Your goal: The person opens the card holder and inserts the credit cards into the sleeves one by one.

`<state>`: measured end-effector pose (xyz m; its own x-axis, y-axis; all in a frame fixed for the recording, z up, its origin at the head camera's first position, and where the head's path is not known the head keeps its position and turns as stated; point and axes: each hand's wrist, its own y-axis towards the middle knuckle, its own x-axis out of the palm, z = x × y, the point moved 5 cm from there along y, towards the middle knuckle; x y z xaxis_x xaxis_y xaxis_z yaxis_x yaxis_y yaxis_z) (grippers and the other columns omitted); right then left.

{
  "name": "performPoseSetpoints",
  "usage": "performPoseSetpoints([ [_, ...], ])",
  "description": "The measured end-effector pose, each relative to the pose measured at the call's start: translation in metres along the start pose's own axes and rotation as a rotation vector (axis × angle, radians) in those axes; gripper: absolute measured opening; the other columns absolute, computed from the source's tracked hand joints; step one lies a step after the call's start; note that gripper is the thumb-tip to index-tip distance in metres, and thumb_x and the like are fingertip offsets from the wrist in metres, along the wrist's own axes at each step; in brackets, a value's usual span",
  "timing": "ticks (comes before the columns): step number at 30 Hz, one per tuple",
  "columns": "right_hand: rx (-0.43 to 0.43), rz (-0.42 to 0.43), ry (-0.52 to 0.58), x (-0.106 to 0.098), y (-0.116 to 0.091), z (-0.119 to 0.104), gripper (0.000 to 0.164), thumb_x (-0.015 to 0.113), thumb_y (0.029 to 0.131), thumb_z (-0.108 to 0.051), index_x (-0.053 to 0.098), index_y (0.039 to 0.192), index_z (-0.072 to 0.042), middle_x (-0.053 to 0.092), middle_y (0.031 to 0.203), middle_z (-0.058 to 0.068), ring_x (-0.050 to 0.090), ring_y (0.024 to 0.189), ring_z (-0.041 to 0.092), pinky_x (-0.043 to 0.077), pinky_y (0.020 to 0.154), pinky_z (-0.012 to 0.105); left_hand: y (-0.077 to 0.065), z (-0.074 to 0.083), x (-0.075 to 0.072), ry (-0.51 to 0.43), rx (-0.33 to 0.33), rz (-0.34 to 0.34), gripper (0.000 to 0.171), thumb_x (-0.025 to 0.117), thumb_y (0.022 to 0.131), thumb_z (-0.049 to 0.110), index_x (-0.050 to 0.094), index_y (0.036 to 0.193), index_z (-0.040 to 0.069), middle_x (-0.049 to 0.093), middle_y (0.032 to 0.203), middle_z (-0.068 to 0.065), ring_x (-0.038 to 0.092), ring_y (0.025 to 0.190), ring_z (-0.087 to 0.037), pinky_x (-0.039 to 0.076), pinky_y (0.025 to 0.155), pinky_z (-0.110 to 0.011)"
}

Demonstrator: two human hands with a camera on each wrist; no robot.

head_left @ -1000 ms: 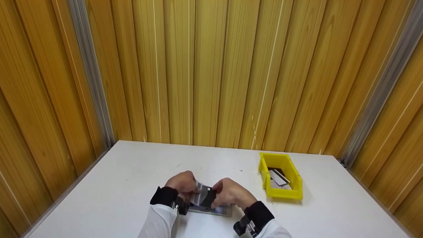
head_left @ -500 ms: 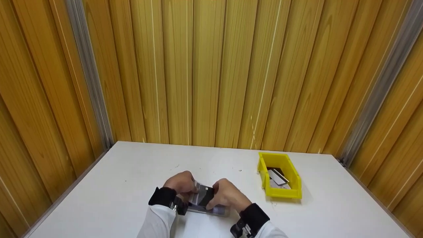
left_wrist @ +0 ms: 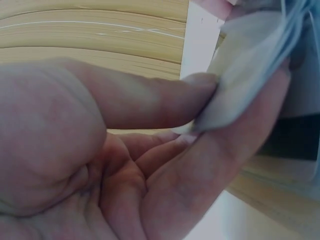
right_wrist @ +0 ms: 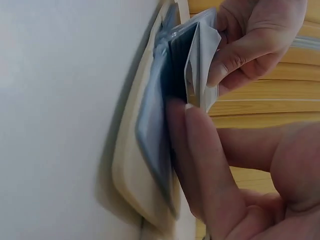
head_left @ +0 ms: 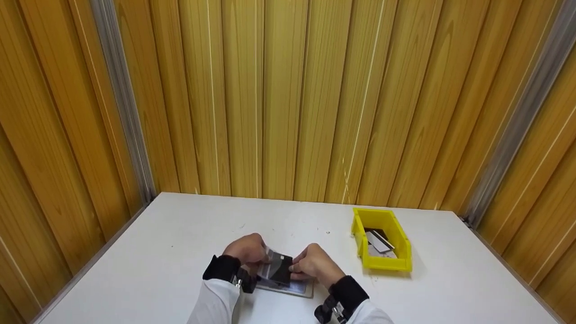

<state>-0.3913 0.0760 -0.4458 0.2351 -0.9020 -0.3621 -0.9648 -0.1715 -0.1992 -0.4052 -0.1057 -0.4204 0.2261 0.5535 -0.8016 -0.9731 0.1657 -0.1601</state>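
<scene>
The card holder (head_left: 301,288) had a smooth, matt cover (right_wrist: 131,167) and glossy clear-plastic pages (right_wrist: 152,125); the chip card (head_left: 282,275) against them looked smooth. Under the holder lay a smooth tabletop (head_left: 202,220); to its right stood a smooth plastic bin (head_left: 388,264). Behind it rose wood-grained wall panels (head_left: 279,99) and metal posts (head_left: 124,99); either side, matt fabric wristbands (head_left: 220,268) met cloth sleeves (head_left: 216,300).

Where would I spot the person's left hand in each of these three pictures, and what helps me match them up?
Head: the left hand is low in the picture, left of centre, left of the dark card.
Left wrist: the left hand is large, filling the left and lower middle.
Right wrist: the left hand is at upper right, thumb against pale leaves.
Shared landmark: the wood-patterned wall.
</scene>
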Motion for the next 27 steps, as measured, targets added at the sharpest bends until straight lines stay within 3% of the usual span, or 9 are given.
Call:
performPoseSetpoints([
  [5,0.046,-0.005,0.089,0.002,0.003,0.004,0.025,0.072,0.082,0.012,0.065,0.106,0.013,0.07,0.099,0.023,0.074,0.068,0.015,0.061,0.068,0.024,0.002,-0.003,0.001,-0.025,0.005,-0.007,0.02,0.076,0.085,0.022,0.074,0.096,0.005,0.07,0.084,-0.006,0.062,0.077,-0.021,0.048,0.073,-0.034],
  [11,0.077,-0.059,0.118,0.008,0.002,0.004,0.028,0.071,0.085,0.007,0.062,0.111,0.012,0.067,0.102,0.022,0.075,0.075,0.015,0.061,0.072,0.024,0.002,-0.003,0.002,-0.056,0.001,-0.023,0.021,0.078,0.085,0.025,0.075,0.095,0.007,0.07,0.082,-0.003,0.062,0.077,-0.02,0.045,0.072,-0.032],
  [18,0.024,-0.106,0.125,0.007,0.002,-0.001,0.024,0.066,0.089,0.004,0.066,0.113,0.011,0.073,0.1,0.02,0.074,0.077,0.016,0.062,0.072,0.027,-0.001,0.004,0.0,0.01,-0.011,0.014,0.026,0.078,0.084,0.027,0.07,0.096,0.005,0.067,0.084,-0.004,0.06,0.079,-0.021,0.046,0.072,-0.034],
  [22,0.0,-0.109,0.096,0.004,0.0,-0.006,0.023,0.063,0.091,0.002,0.069,0.112,0.009,0.077,0.094,0.018,0.074,0.074,0.014,0.062,0.07,0.027,-0.002,0.008,0.002,-0.008,0.0,0.015,0.026,0.078,0.084,0.026,0.068,0.093,0.004,0.065,0.082,-0.005,0.06,0.078,-0.022,0.046,0.073,-0.035],
  [27,-0.011,-0.121,0.141,0.001,0.0,-0.01,0.026,0.061,0.093,0.001,0.068,0.115,0.012,0.076,0.097,0.021,0.075,0.078,0.018,0.063,0.075,0.03,-0.004,0.015,0.001,-0.016,0.019,0.033,0.022,0.077,0.084,0.022,0.068,0.09,0.003,0.063,0.08,-0.005,0.058,0.075,-0.022,0.045,0.071,-0.034],
])
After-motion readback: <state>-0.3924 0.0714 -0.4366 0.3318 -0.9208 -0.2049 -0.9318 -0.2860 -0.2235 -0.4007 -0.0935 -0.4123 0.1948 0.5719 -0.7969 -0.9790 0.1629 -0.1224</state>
